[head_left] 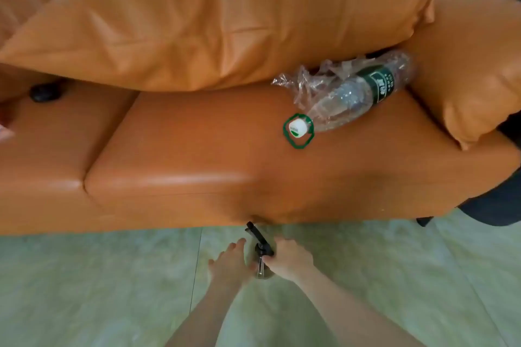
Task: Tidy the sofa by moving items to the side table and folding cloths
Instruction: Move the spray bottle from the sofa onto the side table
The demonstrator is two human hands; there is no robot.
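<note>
An orange leather sofa (197,160) fills the upper view. On its right seat lies a big clear plastic water bottle (349,98) with a dark green label, a white cap and a green carry ring. Crumpled clear plastic wrap (307,79) lies against it. In front of the sofa, over the floor, my right hand (287,258) grips a small spray bottle (260,251) with a black trigger head. My left hand (229,263) touches the bottle's left side with straight fingers. The bottle's body is mostly hidden between the two hands.
A large orange cushion (197,22) leans along the sofa back and another orange cushion (473,59) sits at the right end. A small black object (45,91) lies on the left seat. Pale green tiled floor (98,290) lies below.
</note>
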